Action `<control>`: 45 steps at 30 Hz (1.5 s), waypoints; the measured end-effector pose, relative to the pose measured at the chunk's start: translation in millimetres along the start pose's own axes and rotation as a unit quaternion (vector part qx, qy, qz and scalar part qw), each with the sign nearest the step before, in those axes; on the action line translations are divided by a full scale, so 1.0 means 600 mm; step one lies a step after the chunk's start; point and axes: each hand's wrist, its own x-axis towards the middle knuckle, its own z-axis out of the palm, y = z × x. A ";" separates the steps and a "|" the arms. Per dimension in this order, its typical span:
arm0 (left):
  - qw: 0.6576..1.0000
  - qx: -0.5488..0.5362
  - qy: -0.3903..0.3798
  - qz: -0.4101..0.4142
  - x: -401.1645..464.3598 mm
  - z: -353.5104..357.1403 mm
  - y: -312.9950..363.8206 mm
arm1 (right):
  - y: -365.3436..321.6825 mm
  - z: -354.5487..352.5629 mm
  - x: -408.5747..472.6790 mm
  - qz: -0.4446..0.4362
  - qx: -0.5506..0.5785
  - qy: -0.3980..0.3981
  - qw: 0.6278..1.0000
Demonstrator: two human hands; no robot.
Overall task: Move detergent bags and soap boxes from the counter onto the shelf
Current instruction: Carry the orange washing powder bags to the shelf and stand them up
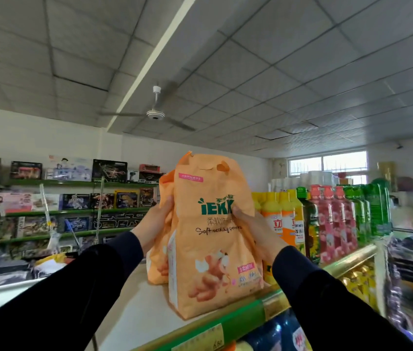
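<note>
An orange detergent bag [213, 239] printed "Soft washing powder" stands upright on the white top shelf [134, 307] near its front edge. My left hand [156, 224] grips its left side and my right hand [253, 229] grips its right side, thumb on the front. A second orange bag [158, 262] stands right behind it, mostly hidden.
Yellow, dark green, pink and green bottles [327, 219] stand in a row just right of the bags. The shelf's green and gold front rail [238, 323] runs below. Toy boxes fill green wall shelves [73, 198] at the left. A ceiling fan [154, 114] hangs above.
</note>
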 end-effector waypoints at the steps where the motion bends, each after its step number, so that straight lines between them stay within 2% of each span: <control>1: 1.000 0.027 0.000 -0.004 -0.004 -0.001 -0.001 | 0.001 0.001 -0.001 -0.002 -0.007 -0.007 1.000; 3: 0.999 0.021 -0.022 0.010 -0.013 -0.001 0.017 | -0.014 -0.004 0.001 0.012 -0.021 -0.001 1.000; 6: 0.997 -0.010 -0.009 0.071 -0.017 0.003 0.073 | -0.053 -0.014 0.016 0.025 -0.032 0.001 0.999; 8: 0.996 0.019 -0.004 0.085 -0.017 0.009 0.102 | -0.069 -0.009 0.027 0.008 -0.038 0.014 0.999; 10: 0.995 0.063 0.000 0.081 -0.016 0.009 0.112 | -0.073 0.005 0.037 -0.031 -0.073 0.047 0.996; 13: 0.987 0.113 0.058 0.100 -0.005 -0.001 0.107 | -0.071 0.023 0.052 -0.127 -0.153 0.097 0.975; 16: 0.983 0.102 0.090 0.122 0.001 -0.005 0.098 | -0.055 0.027 0.057 -0.143 -0.164 0.104 0.970; 19: 0.993 0.049 0.077 0.070 -0.003 -0.013 0.079 | -0.032 0.012 0.038 -0.120 -0.209 0.093 0.966; 21: 0.992 0.073 0.104 0.026 -0.016 -0.009 0.054 | -0.011 -0.006 0.022 -0.113 -0.230 0.090 0.962; 23: 0.990 0.081 0.113 0.014 -0.035 -0.005 0.015 | 0.013 -0.022 0.001 -0.087 -0.223 0.078 0.968; 25: 0.995 0.070 0.062 0.026 -0.067 0.005 -0.022 | 0.039 -0.032 -0.024 -0.043 -0.192 0.062 0.979; 27: 0.998 0.028 0.047 0.037 -0.090 0.022 -0.039 | 0.062 -0.033 -0.040 -0.015 -0.164 0.066 0.984; 31: 0.990 -0.003 0.129 0.052 -0.100 0.075 -0.053 | 0.077 -0.019 -0.040 -0.019 -0.084 0.153 0.984; 36: 0.971 0.101 0.204 0.072 -0.115 0.107 -0.060 | 0.082 -0.026 -0.033 -0.018 -0.075 0.167 0.983; 38: 0.972 0.113 0.194 0.068 -0.120 0.108 -0.056 | 0.085 -0.031 -0.035 -0.015 -0.082 0.157 0.984; 42: 0.992 -0.008 0.115 0.054 -0.101 0.092 -0.022 | 0.060 -0.026 -0.027 -0.021 -0.089 0.123 0.988; 45: 0.989 0.007 0.146 0.037 -0.076 0.099 0.002 | 0.010 -0.012 -0.006 -0.042 -0.098 0.121 0.987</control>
